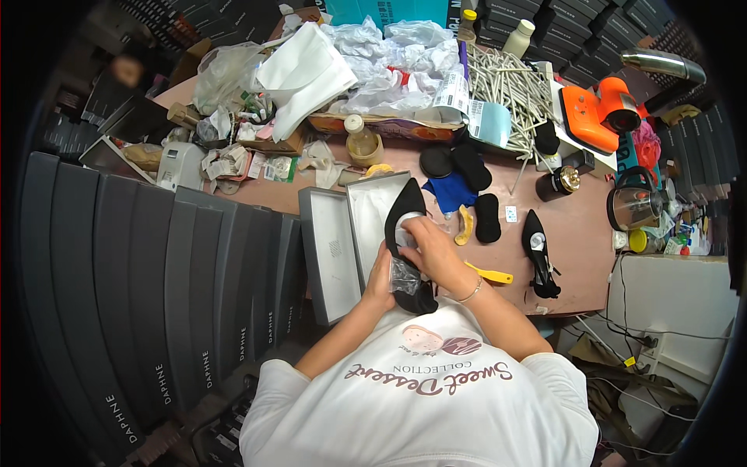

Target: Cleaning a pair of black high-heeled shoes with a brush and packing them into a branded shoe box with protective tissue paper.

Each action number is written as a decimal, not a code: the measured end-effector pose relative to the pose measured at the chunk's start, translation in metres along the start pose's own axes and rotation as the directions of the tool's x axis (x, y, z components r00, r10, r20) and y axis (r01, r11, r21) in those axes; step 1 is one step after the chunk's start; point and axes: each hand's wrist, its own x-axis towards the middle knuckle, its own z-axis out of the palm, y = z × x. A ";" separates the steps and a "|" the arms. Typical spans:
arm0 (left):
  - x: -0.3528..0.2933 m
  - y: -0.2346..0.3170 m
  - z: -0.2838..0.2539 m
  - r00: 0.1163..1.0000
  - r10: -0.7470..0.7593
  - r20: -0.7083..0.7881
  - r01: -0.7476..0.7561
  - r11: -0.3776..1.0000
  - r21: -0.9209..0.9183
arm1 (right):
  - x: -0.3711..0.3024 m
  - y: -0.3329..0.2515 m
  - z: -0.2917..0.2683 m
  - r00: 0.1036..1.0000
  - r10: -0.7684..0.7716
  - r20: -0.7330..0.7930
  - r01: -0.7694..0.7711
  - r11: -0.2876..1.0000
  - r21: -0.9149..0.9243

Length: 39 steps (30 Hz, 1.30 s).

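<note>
A black pointed-toe shoe (405, 204) is held in front of my chest, its toe toward the table's far side. My left hand (379, 282) grips it along its left side. At the shoe's opening my right hand (433, 251) is closed, its fingers reaching inside by a white filling (402, 229); the fingertips are partly hidden. Crinkled clear plastic (405, 275) covers the shoe's rear part. Beyond my left hand lies an open grey shoebox (331, 251) with white lining paper (376, 204). A matching black shoe (537, 251) with a white filling rests on the table to the right.
A yellow-handled brush (492, 274) lies right of my hand. Black pads (487, 218), a blue cloth (453, 194) and a bottle (360, 140) stand or lie farther back. Many white sticks (510, 89) fill a tray. Grey shoeboxes (156, 296) line the left; a glass kettle (632, 204) stands right.
</note>
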 end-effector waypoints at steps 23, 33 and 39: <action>-0.028 -0.003 0.028 0.992 0.090 -0.093 -0.069 0.974 0.214 | 0.018 0.048 0.010 0.995 0.098 0.004 -0.099 0.994 0.049; -0.032 0.050 -0.015 0.923 0.364 -0.121 -0.254 0.816 0.519 | -0.025 0.001 0.026 0.999 -0.020 -0.050 0.031 0.969 0.244; -0.042 0.091 0.006 0.791 0.611 0.038 -0.536 0.662 0.524 | -0.022 0.016 0.001 1.000 -0.003 0.016 0.003 1.000 -0.025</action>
